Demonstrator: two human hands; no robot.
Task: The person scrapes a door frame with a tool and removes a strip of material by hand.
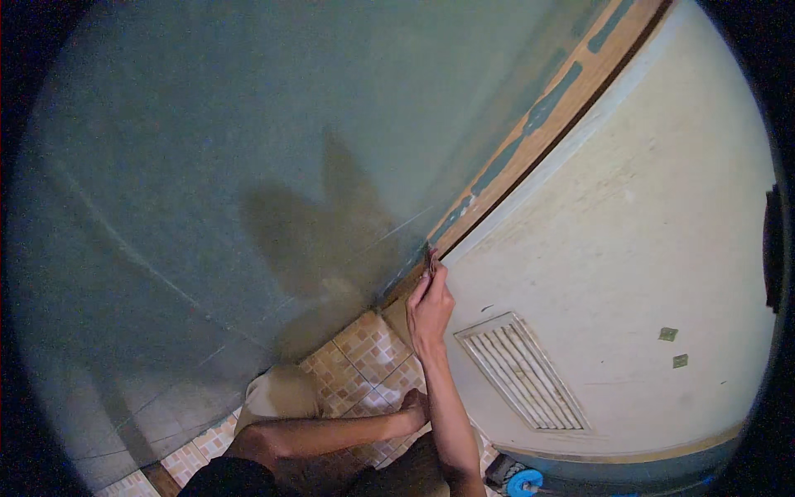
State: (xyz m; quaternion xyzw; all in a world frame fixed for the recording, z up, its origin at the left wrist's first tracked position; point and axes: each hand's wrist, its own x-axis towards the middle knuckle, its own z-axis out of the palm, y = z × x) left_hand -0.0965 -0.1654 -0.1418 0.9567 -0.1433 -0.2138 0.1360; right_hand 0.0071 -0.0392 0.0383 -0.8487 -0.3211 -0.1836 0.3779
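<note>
My right hand [431,311] reaches up to a wooden frame strip [505,170] between a dark grey-green wall [166,124] and a pale door [596,248]. Its fingers and thumb pinch a small thin dark piece [429,253], whose tip meets the strip's edge; the exact kind is too small to make out. Uneven grey-green patches [553,99] mark the wood above the hand, with bare wood around them. My left hand [412,410] is lower, close to my right forearm, which hides part of it; its fingers do not show clearly.
A slatted vent [526,373] sits low in the door. Patterned tiles [356,352] cover the floor below my hands. Near the door's bottom edge stands a dark object with a blue round part [523,482]. A dark fitting [773,248] projects at the door's far right.
</note>
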